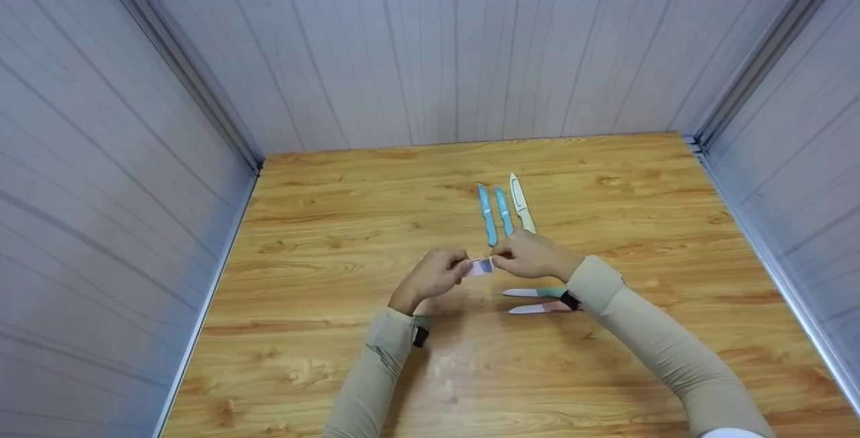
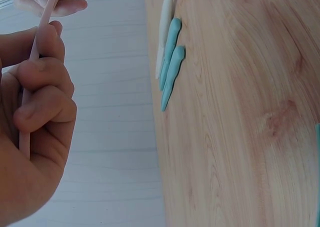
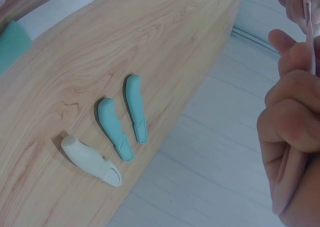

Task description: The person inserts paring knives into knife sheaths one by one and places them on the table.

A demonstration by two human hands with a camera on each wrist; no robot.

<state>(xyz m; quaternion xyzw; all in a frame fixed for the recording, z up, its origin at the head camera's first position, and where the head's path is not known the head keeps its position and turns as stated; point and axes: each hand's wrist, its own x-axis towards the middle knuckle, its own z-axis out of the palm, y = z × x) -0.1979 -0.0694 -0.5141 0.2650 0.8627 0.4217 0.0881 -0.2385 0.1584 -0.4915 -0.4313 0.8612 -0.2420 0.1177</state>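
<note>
Currently I count two bare hands over one wooden table (image 1: 322,290), with one thin pink piece (image 1: 480,267) held off the wood between them. Left hand (image 1: 433,273): fingers curled round the piece, gripping its left end. Right hand (image 1: 534,254): likewise curled, gripping the opposite end. Exact nature of the piece: I cannot tell. Knives lying on the table: five. Beyond the hands, three in a group, namely two blue knives (image 1: 488,216) and one cream knife (image 1: 518,196) to their right. Nearer, below the right hand, one green-handled knife (image 1: 527,292) and one pink-handled knife (image 1: 531,308), side by side, handles partly hidden by the right forearm.
</note>
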